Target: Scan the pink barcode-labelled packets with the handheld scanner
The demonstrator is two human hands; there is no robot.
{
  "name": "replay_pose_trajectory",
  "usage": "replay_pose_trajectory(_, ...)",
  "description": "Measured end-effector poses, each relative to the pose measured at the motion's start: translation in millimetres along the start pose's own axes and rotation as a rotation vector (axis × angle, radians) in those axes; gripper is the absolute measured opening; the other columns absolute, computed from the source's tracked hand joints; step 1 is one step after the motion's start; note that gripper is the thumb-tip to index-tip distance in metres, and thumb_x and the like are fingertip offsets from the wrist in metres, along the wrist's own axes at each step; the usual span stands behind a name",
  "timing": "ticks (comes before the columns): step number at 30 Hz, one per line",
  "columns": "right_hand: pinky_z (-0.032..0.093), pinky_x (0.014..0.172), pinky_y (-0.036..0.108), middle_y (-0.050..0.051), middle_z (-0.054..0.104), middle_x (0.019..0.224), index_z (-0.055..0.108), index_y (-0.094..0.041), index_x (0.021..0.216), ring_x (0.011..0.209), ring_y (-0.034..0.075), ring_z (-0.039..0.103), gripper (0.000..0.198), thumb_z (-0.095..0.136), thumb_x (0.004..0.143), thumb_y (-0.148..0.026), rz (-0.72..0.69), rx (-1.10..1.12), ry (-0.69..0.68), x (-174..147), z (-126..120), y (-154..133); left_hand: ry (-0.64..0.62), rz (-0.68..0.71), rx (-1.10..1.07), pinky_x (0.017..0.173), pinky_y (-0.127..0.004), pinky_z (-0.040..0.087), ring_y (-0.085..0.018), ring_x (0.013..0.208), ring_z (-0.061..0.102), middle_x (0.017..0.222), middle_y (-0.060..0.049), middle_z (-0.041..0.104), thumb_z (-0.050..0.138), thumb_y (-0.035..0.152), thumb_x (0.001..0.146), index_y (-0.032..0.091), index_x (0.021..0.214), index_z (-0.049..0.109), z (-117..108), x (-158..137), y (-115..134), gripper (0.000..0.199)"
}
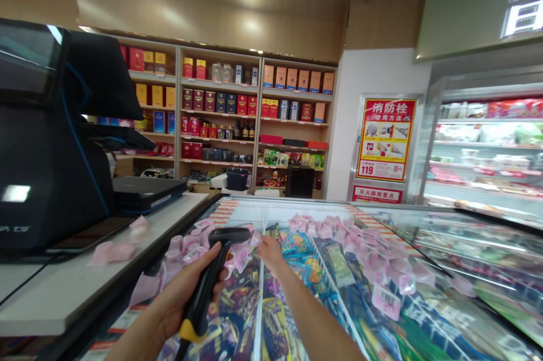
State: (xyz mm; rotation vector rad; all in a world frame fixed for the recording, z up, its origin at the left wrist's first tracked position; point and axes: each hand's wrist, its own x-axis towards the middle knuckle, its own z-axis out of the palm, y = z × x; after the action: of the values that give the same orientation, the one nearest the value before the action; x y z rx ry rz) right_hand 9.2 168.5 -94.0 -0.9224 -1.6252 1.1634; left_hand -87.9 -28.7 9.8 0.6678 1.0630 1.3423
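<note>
A black barcode scanner [213,276] with a yellow band low on its handle is wrapped in my left hand [189,286]. Its head points forward over the freezer's glass top [248,211]. Just right of the scanner head, my right hand [270,252] pinches a small pink packet [253,235], partly hidden by the fingers. More pink packets [184,245] lie in a heap on the glass left of the scanner. Another spread of pink packets [365,245] covers the glass to the right, one with a barcode label [386,300]. Wrapped ice creams [241,304] show through the glass below.
On the left, a counter [46,301] carries a dark checkout terminal [46,163], a black flat device [144,191] and a few pink pieces [112,252]. Behind stand shelves of boxes [218,102]. A red fire-hydrant sign [384,139] and a lit cooler [487,146] are at right.
</note>
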Motion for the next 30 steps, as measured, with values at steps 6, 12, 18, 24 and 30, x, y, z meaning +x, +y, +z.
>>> replay_pose_trajectory(6, 0.043, 0.063, 0.024, 0.003, 0.062, 0.086, 0.058, -0.018, 0.089, 0.079, 0.017, 0.056, 0.028, 0.049, 0.063, -0.02, 0.001, -0.278, 0.164, 3.5, -35.2, -5.1, 0.005, -0.002, 0.009, 0.034, -0.015, 0.034, -0.006, 0.036, 0.044, 0.048, 0.003, 0.05, 0.053, 0.042, 0.067, 0.016, 0.077, 0.052, 13.3, 7.7, -3.0, 0.028)
replay_pose_trajectory(12, 0.038, 0.08, 0.027, 0.01, 0.058, 0.102, 0.054, -0.011, 0.1, 0.094, 0.019, 0.053, 0.036, 0.045, 0.066, -0.017, 0.016, -0.515, 0.295, 2.9, -109.6, -8.3, 0.013, 0.009, -0.008, 0.032, -0.013, 0.032, -0.004, 0.034, 0.042, 0.047, 0.003, 0.049, 0.054, 0.042, 0.066, 0.015, 0.072, 0.051, 28.5, 12.0, -9.4, 0.027)
replay_pose_trajectory(18, 0.036, 0.081, 0.03, 0.013, 0.059, 0.099, 0.054, -0.009, 0.099, 0.094, 0.022, 0.053, 0.035, 0.045, 0.068, -0.022, 0.038, -0.665, 0.37, 7.6, -140.1, -2.4, -0.027, -0.012, 0.004, 0.034, -0.014, 0.034, -0.005, 0.035, 0.043, 0.047, 0.003, 0.05, 0.055, 0.041, 0.065, 0.015, 0.072, 0.051, 31.2, 22.0, -13.7, 0.026)
replay_pose_trajectory(24, 0.039, 0.077, 0.028, 0.01, 0.058, 0.1, 0.052, -0.013, 0.101, 0.095, 0.021, 0.052, 0.04, 0.049, 0.066, -0.032, 0.019, -0.793, 0.4, 31.5, -125.2, -2.4, 0.018, -0.008, 0.009, 0.033, -0.014, 0.032, -0.004, 0.033, 0.042, 0.046, 0.003, 0.05, 0.054, 0.045, 0.064, 0.015, 0.071, 0.052, 28.9, 29.2, -13.6, 0.031)
replay_pose_trajectory(30, 0.039, 0.072, 0.036, 0.012, 0.057, 0.095, 0.053, -0.015, 0.096, 0.096, 0.028, 0.048, 0.042, 0.053, 0.062, -0.039, 0.079, -0.953, 0.428, 52.7, -99.2, -4.7, 0.073, -0.031, 0.021, 0.031, -0.014, 0.028, -0.004, 0.03, 0.039, 0.041, 0.004, 0.048, 0.052, 0.051, 0.062, 0.015, 0.075, 0.054, 17.5, 42.5, -11.1, 0.039)
